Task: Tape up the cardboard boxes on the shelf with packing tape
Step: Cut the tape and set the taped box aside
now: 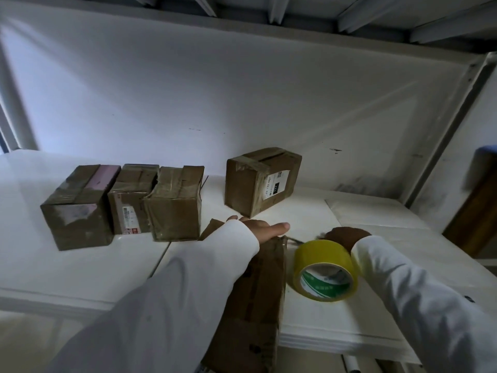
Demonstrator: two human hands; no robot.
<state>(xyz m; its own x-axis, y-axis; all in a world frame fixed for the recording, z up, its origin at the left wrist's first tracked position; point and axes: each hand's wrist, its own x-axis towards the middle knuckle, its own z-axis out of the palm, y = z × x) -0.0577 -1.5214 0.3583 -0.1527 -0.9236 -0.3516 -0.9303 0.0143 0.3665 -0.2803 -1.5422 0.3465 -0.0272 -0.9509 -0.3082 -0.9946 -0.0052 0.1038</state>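
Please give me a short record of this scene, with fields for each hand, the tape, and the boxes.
left hand: rests flat on top of the near box
right hand: behind the tape roll, its grip hidden
tape roll: yellow, standing tilted on the shelf, right of the near box
row of three boxes: far left, already taped
labelled box: apart, farther back

A white back panel [242,98] closes off the far side, marked with a few dark scuffs low on the right. Grey metal beams [349,14] run overhead. A brown wooden piece [473,224] stands at the far right.
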